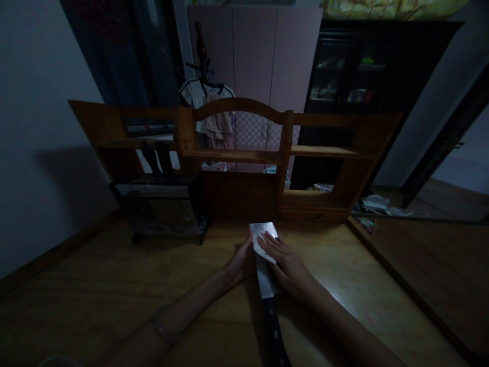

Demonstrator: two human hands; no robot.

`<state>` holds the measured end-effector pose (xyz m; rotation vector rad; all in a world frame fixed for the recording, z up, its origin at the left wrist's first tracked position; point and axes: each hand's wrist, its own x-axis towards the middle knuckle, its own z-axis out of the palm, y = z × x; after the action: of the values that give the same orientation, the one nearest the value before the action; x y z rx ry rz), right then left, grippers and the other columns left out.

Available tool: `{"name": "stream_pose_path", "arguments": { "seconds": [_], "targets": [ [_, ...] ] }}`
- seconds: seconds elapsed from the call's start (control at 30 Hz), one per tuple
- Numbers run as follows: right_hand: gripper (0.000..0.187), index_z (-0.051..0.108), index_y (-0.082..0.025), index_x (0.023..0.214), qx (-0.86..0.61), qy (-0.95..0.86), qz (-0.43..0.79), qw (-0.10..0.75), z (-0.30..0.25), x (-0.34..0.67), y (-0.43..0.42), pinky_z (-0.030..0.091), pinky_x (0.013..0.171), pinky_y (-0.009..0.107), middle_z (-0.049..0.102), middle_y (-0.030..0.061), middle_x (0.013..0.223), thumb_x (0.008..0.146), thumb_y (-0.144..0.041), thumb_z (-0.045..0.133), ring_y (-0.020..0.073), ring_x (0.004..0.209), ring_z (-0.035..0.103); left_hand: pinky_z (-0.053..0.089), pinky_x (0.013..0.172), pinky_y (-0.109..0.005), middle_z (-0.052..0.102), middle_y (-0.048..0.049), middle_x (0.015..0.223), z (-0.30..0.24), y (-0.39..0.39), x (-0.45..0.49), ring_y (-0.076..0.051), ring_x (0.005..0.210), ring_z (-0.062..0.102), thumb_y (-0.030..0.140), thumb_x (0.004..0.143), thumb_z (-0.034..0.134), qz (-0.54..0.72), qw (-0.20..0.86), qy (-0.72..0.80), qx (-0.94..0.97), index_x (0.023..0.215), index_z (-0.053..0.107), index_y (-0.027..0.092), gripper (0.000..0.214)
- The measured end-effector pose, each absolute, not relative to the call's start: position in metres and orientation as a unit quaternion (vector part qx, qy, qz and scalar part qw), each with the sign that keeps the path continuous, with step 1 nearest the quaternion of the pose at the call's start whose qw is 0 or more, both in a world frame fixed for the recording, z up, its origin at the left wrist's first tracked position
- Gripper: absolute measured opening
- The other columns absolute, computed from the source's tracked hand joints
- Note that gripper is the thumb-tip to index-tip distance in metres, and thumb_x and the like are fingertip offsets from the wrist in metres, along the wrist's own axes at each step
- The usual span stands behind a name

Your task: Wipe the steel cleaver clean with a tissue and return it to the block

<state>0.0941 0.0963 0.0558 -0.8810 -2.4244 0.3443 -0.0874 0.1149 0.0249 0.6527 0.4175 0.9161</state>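
A kitchen knife [264, 278] with a broad cleaver-like blade and a black riveted handle [273, 326] points away from me over the table. My left hand [244, 257] grips the blade's left side near its far end, its fingers mostly hidden beneath. On the upper face of the blade, my right hand [284, 257] presses a folded white wipe [263, 248] under its fingers; whether it is paper or cloth I cannot tell. The handle lies toward me with neither hand on it.
To the left stands a black knife rack [160, 204] with dark handles [157, 159] rising from it. A wooden shelf unit [239, 159] spans the back of the wooden table [183, 285]. Beyond are pink cabinets [254, 61] and a dark cupboard [359, 76].
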Motion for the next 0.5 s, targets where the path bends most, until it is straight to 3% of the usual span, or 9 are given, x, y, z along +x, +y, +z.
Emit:
{"name": "stream_pose_path", "arguments": {
  "seconds": [0.27, 0.5],
  "targets": [
    [0.057, 0.024, -0.029, 0.152, -0.382, -0.853, 0.137, 0.329, 0.04, 0.093, 0.1, 0.021, 0.12, 0.051, 0.023, 0.0009, 0.159, 0.097, -0.02, 0.038, 0.0213, 0.148, 0.016, 0.029, 0.114, -0.039, 0.061, -0.0117, 0.132, 0.041, 0.103, -0.084, -0.027, 0.13, 0.05, 0.055, 0.096, 0.039, 0.43, 0.808, 0.226, 0.332, 0.139, 0.05, 0.013, 0.061],
    [0.052, 0.022, -0.029, 0.152, -0.441, -0.792, 0.148, 0.394, 0.027, 0.103, 0.111, 0.021, 0.119, 0.053, 0.021, 0.0014, 0.159, 0.101, -0.033, 0.031, 0.0222, 0.147, 0.017, 0.031, 0.113, -0.043, 0.063, -0.0164, 0.129, 0.04, 0.101, -0.088, -0.032, 0.128, 0.051, 0.061, 0.093, 0.042, 0.409, 0.806, 0.254, 0.344, 0.135, 0.053, 0.009, 0.068]
  ]
}}
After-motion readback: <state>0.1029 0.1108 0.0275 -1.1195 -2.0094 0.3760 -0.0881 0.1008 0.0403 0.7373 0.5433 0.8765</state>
